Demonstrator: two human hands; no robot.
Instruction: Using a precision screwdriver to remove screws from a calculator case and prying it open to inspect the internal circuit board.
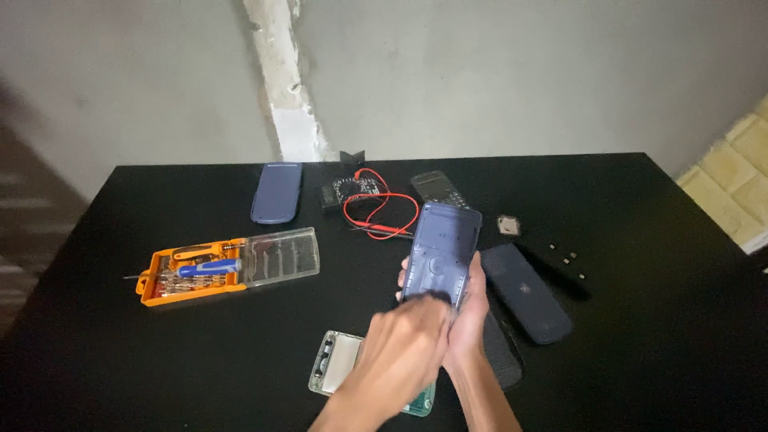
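My right hand (468, 320) comes up from below and grips a blue-grey phone body (442, 248), held upright above the black table (160, 360). Its fingers wrap the phone's left edge and its thumb lies on the right edge. My left hand (404, 352) is blurred by motion. It lies across the phone's lower end, with its fingertips on a dark spot there. Whether it pinches anything is unclear.
A dark blue cover (528, 292) and a black flat part (504, 352) lie right of my hands. An orange screwdriver kit (192, 272) with a clear lid sits at left, a clear plastic box (332, 364) below. Farther back lie a blue cover (277, 192), a multimeter (350, 190) with red leads, and small parts (564, 256).
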